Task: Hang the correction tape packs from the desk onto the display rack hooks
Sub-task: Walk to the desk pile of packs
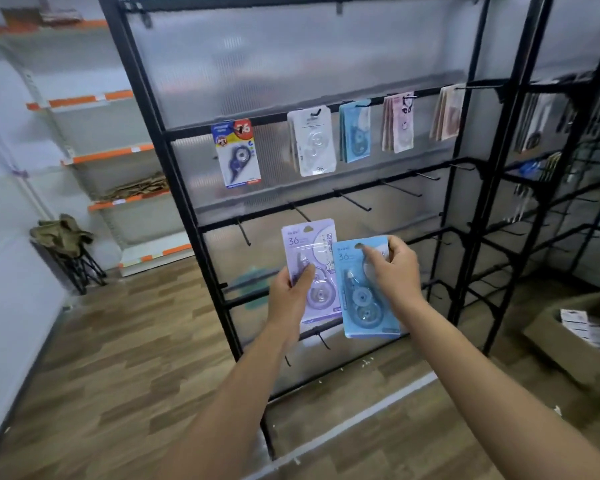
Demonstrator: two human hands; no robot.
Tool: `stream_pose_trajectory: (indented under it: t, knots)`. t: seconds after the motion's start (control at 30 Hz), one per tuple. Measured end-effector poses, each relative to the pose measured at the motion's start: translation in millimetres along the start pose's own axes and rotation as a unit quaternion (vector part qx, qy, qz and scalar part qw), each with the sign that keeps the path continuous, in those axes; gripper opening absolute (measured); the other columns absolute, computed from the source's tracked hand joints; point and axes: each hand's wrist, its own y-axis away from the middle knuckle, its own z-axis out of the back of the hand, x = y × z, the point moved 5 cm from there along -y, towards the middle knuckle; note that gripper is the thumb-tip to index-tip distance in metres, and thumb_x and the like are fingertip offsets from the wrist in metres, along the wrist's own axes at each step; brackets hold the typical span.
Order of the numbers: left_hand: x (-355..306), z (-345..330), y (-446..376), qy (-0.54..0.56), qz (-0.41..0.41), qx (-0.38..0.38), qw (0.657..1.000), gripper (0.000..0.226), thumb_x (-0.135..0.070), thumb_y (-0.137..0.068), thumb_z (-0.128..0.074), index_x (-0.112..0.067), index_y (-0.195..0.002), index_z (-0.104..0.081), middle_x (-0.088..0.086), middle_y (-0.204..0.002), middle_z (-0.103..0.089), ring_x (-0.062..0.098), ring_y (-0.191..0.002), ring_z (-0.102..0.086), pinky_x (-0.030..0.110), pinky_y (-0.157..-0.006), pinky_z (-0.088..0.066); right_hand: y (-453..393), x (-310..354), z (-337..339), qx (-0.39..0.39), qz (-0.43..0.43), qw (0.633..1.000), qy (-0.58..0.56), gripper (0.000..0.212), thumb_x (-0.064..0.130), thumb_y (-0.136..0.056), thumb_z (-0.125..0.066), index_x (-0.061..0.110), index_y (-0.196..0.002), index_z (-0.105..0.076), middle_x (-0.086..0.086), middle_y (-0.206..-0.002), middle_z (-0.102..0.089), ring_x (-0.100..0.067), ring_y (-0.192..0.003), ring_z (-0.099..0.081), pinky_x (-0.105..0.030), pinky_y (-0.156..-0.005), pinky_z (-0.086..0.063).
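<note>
Your left hand (290,289) is wrapped around a lilac correction tape pack (310,268) — thumb pressed across the clear blister front, fingers curled behind the card. Your right hand (394,268) pinches the top of a light blue pack (364,289), forefinger sitting right by the hang hole, the other fingers curled behind it. The blue card overlaps the lilac one's right edge, and both are glossy flat cards with a "36" printed up top and round tape reels showing under the plastic bubble.

Both packs are held in the air in front of the black metal display rack (191,209), just below a row of thin bare hooks (354,201) sticking out of a crossbar. The rack's back panel is ribbed, frosted plastic.

On the bar above, packs already hang: a dark blue and red one (237,152), a white stack (313,142), a blue stack (355,131), then 2 pinkish stacks (398,123) further right.

Off to the left there's white shelving with orange edge strips (108,155), and the floor is wood-look planks (118,341). A cardboard box (568,341) sits at the right.
</note>
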Motion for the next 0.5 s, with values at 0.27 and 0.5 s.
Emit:
stream_pose_trajectory:
  t: [0.27,0.5]
  knots:
    - [6.0,-76.4,-93.2,0.014,-0.023,0.004,1.0,0.013,-0.03,-0.093,-0.06,-0.019,-0.095,-0.065,-0.005,-0.087,-0.074,0.011,-0.077,-0.069,0.027,-0.067,-0.056,-114.8,-30.2,22.8,0.005,-0.01,1.0,-0.021,0.014,0.02,-0.084,-0.069,0.02,-0.075,-0.058,0.011,-0.062,-0.063,-0.008,-0.059,-0.057,-0.034,-0.06,-0.049]
    - [8.1,-151.6,-159.6,0.023,-0.06,-0.033,0.997,0.008,-0.023,-0.094,-0.06,-0.017,-0.099,-0.062,0.003,-0.09,-0.071,0.019,-0.085,-0.066,0.035,-0.077,-0.055,-227.0,-39.8,47.0,0.045,0.008,0.999,0.013,0.017,0.023,-0.082,-0.071,0.014,-0.075,-0.059,0.012,-0.062,-0.064,-0.004,-0.057,-0.055,-0.033,-0.059,-0.048]
